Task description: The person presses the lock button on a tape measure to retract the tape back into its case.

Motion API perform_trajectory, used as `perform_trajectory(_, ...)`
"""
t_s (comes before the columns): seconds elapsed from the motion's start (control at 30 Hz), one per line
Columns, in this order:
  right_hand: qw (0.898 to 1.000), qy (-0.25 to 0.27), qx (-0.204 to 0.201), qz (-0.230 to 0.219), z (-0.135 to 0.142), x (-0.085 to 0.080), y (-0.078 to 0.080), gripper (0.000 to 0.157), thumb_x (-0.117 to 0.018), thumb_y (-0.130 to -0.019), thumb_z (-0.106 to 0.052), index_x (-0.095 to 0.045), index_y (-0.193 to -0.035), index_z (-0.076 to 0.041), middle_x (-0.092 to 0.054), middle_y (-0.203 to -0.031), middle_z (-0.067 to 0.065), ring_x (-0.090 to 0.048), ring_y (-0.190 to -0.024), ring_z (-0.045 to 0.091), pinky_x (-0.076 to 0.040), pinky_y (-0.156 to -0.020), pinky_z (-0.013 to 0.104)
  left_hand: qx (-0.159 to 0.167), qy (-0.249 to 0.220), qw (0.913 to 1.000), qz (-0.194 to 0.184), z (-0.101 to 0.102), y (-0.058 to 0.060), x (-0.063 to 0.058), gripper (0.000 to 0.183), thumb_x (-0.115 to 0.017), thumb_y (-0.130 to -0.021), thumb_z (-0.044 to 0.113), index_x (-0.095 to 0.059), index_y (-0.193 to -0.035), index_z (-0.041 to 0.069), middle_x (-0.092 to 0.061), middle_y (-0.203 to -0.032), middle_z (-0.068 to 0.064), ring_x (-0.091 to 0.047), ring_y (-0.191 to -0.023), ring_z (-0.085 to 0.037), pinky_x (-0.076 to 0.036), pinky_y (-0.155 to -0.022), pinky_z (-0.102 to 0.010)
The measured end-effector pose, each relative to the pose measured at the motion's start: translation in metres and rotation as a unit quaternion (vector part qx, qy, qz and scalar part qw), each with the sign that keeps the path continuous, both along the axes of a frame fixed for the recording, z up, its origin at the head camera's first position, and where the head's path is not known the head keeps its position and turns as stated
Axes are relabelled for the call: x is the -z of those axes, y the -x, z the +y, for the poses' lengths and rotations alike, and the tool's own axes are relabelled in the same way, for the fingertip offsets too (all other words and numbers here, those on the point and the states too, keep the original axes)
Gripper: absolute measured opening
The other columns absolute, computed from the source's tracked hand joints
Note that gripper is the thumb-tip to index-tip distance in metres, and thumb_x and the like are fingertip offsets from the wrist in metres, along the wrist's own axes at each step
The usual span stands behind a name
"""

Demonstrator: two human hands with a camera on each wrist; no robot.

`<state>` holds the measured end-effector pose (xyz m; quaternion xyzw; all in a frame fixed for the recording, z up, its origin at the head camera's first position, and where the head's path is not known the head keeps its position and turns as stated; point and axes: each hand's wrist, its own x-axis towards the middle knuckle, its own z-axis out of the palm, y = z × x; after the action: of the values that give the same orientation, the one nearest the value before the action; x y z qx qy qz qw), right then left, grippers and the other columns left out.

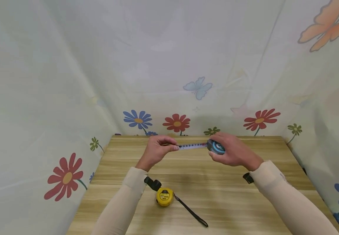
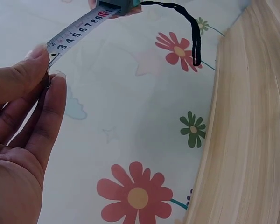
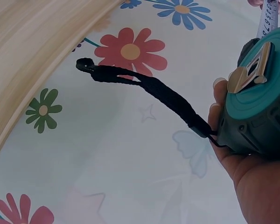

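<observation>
My right hand (image 1: 229,150) grips a dark tape measure (image 1: 216,147) with a blue ring on its face; a metal belt clip (image 3: 252,70) and teal disc show on its back in the right wrist view. A short length of white blade (image 1: 191,146) is drawn out to the left, its numbers running past 9. My left hand (image 1: 156,150) pinches the blade's end between thumb and fingers, seen closely at the blade (image 2: 77,33) in the left wrist view. From the case dangles a black wrist strap (image 3: 163,95). Both hands are held above the table.
A yellow tape measure (image 1: 164,197) lies on the wooden table (image 1: 228,199) near my left forearm, its black strap (image 1: 191,210) stretched toward the front. A pale curtain (image 1: 157,65) printed with flowers and butterflies surrounds the table's back and sides.
</observation>
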<state>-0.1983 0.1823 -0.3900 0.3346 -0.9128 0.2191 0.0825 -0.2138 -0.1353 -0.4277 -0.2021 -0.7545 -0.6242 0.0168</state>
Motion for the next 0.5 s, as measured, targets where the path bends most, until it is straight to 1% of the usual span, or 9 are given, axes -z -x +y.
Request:
perform_trajectory(0.23, 1.0, -0.001, -0.003, 0.006, -0.001, 0.0002, 0.0015, 0.036, -0.076, -0.089, -0.032, -0.069, -0.116, -0.01, -0.067, -0.1, 0.001, -0.055, -0.081, 0.009, -0.05, -0.067, 0.023, 0.003, -0.006, 0.9999, -0.008, 0.0024, 0.0029, 0.0025, 0.01, -0.083, -0.089, 0.01, -0.08, -0.098, 0.006, -0.079, -0.098, -0.007, -0.073, -0.084, -0.014, -0.062, -0.078, -0.027)
perform_trajectory(0.4, 1.0, 0.001, -0.002, 0.003, -0.0016, 0.0007, 0.0017, 0.036, -0.076, -0.089, -0.031, -0.069, -0.116, -0.01, -0.067, -0.1, 0.001, -0.056, -0.082, 0.009, -0.05, -0.068, 0.024, 0.006, -0.011, 0.9998, -0.014, 0.0049, 0.0032, 0.0028, 0.011, -0.083, -0.089, 0.01, -0.081, -0.099, 0.007, -0.079, -0.098, -0.004, -0.073, -0.084, -0.015, -0.062, -0.078, -0.028)
perform_trajectory(0.5, 1.0, 0.0, -0.002, 0.003, -0.0031, 0.0016, 0.0014, 0.035, -0.075, -0.089, -0.032, -0.07, -0.116, -0.01, -0.068, -0.101, 0.001, -0.057, -0.083, 0.01, -0.051, -0.07, 0.025, 0.007, -0.012, 0.9998, -0.013, 0.0057, 0.0034, 0.004, 0.011, -0.083, -0.089, 0.012, -0.081, -0.099, 0.007, -0.079, -0.099, -0.005, -0.073, -0.085, -0.015, -0.062, -0.079, -0.028)
